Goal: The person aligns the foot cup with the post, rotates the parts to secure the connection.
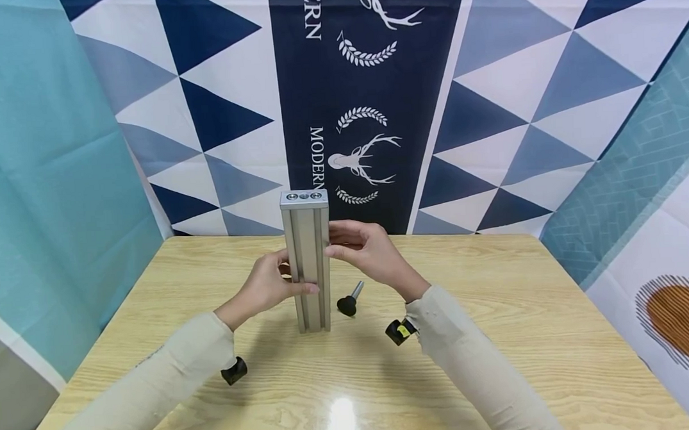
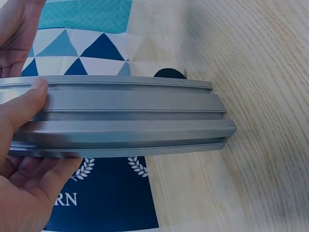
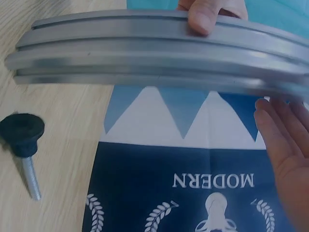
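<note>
An aluminium profile (image 1: pixel 308 268) with long grooves stands upright over the table; a flat end plate (image 1: pixel 304 198) with 3 round holes tops it. My left hand (image 1: pixel 269 279) grips its middle from the left, thumb across the front groove and fingers round the side. At the upper right edge, my right hand (image 1: pixel 369 249) holds the profile with the thumb at the front edge and fingers reaching behind, their tips partly hidden. A black levelling foot (image 3: pixel 21 133) with a threaded metal stud lies on the table, right of the profile's lower end.
The light wooden table (image 1: pixel 478 363) reaches back to a patterned cloth (image 1: pixel 374 98) with triangles and deer heads. Teal cloth (image 1: pixel 47 157) hangs at the left. Small black wrist cameras (image 1: pixel 400 332) hang under the sleeves, low over the table.
</note>
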Demonstrator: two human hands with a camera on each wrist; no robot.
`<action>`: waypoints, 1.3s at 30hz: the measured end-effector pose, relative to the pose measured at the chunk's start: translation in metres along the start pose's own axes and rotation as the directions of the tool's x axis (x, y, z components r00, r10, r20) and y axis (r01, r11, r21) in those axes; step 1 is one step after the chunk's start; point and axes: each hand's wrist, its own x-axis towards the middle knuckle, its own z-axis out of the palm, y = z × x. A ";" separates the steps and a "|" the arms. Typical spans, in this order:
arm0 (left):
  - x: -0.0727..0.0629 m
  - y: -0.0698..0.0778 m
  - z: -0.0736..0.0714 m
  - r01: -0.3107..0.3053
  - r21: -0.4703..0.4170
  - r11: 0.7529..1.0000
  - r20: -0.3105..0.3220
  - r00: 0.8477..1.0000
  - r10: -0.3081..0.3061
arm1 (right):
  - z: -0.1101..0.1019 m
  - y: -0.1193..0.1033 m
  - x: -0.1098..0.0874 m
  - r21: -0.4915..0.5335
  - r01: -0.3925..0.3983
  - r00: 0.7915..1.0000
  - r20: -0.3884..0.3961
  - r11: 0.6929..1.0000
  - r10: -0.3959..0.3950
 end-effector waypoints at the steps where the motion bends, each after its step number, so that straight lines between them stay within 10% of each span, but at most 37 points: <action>1: 0.000 0.001 -0.001 0.004 0.001 1.000 0.000 1.000 -0.004 | -0.002 0.001 -0.001 0.001 0.000 1.000 0.002 1.000 0.000; 24: 0.016 0.070 -0.053 -0.078 -0.143 0.987 -0.073 0.995 0.069 | -0.019 0.074 -0.042 -0.230 -0.136 0.989 0.016 0.964 0.144; 34: 0.017 0.078 -0.052 -0.068 -0.108 0.992 -0.075 0.995 0.061 | -0.012 0.104 -0.047 -0.576 -0.025 0.961 0.210 0.817 0.177; 39: 0.018 0.077 -0.053 -0.068 -0.112 0.991 -0.068 0.996 0.060 | -0.004 0.109 -0.043 -0.604 0.020 0.931 0.301 0.796 0.206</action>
